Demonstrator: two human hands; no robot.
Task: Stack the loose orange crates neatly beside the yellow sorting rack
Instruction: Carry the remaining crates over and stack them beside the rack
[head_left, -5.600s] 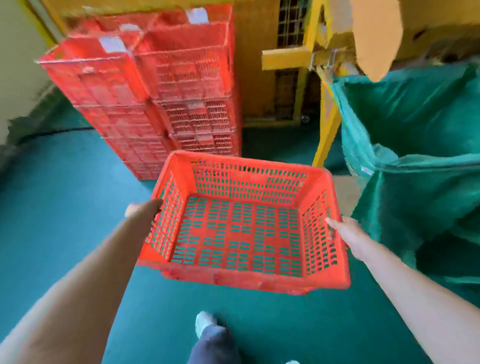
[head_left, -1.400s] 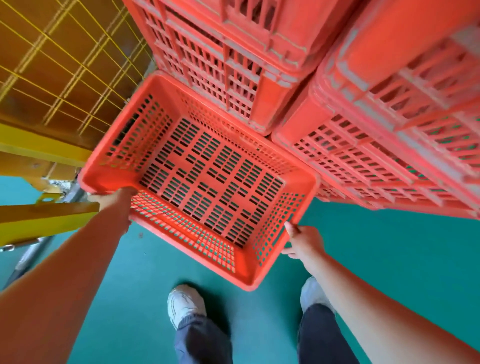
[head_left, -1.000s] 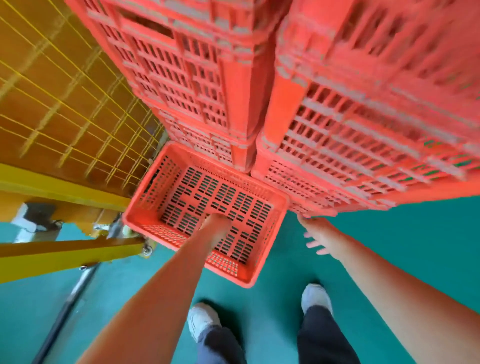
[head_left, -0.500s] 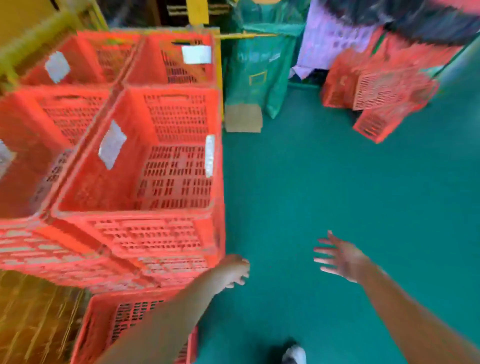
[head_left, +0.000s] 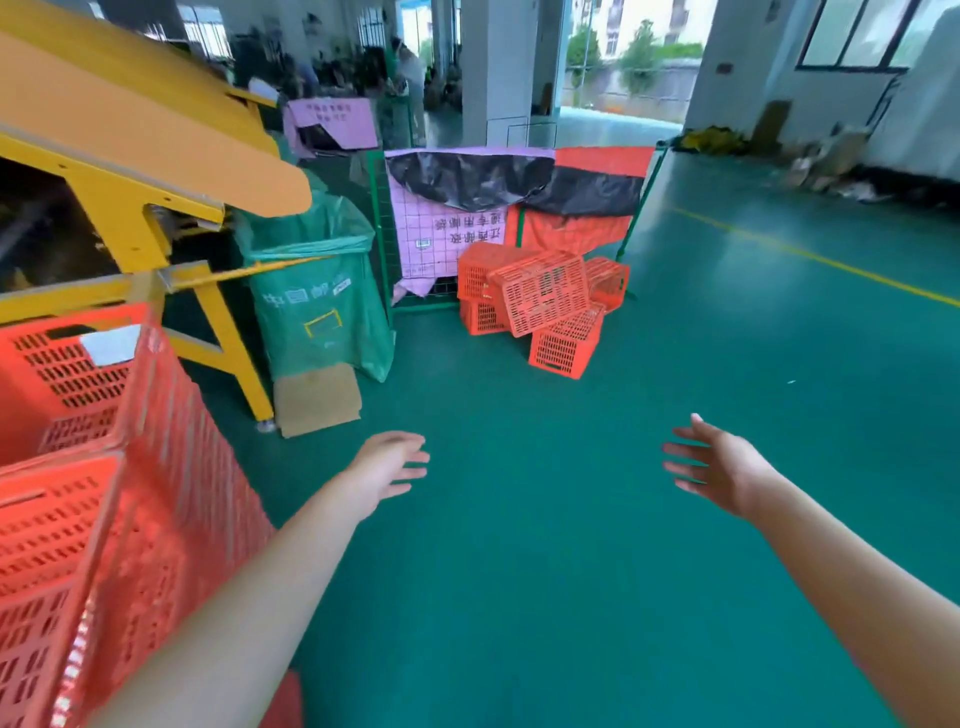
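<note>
Left grip and right grip empty, splayed apart, loose crates well ahead

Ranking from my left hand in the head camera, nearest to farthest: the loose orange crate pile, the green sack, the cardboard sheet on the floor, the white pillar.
From the left hand:
1. The cardboard sheet, on the floor just ahead and to the left.
2. The green sack, directly behind the cardboard.
3. The loose orange crate pile, ahead and to the right.
4. The white pillar, far at the back.
</note>
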